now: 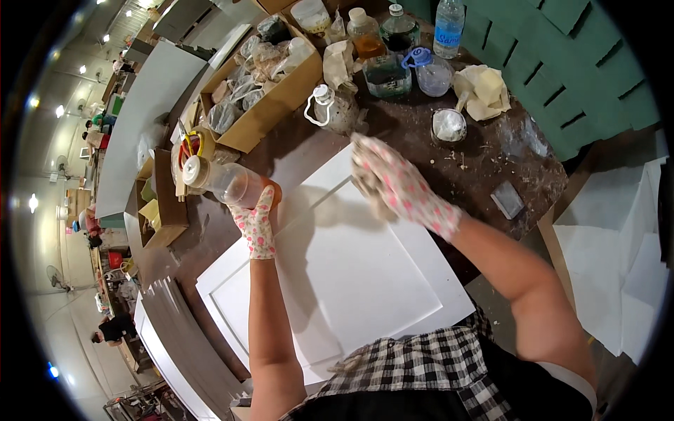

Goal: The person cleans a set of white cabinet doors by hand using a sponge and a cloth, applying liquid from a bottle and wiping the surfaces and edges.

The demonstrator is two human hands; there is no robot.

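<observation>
A clear plastic bottle (230, 182) with a white cap and a little amber liquid lies tilted in my left hand (257, 230), its cap pointing up and to the left. A white glove with a pink pattern covers each hand. My right hand (404, 186) is over the far right edge of a white panel (365, 266), closed on a beige rag (373, 198) partly hidden and smeared by motion. The panel has a recessed centre and a raised border. It lies on the brown table in front of me, and my left hand's shadow falls across it.
A cardboard box (281, 105) of bagged items stands at the far left, with a smaller box (167, 210) nearer. Several bottles, including a water bottle (449, 31), line the back. An open jar (448, 126) and a grey block (507, 200) sit right. Stacked white panels (184, 344) stand left.
</observation>
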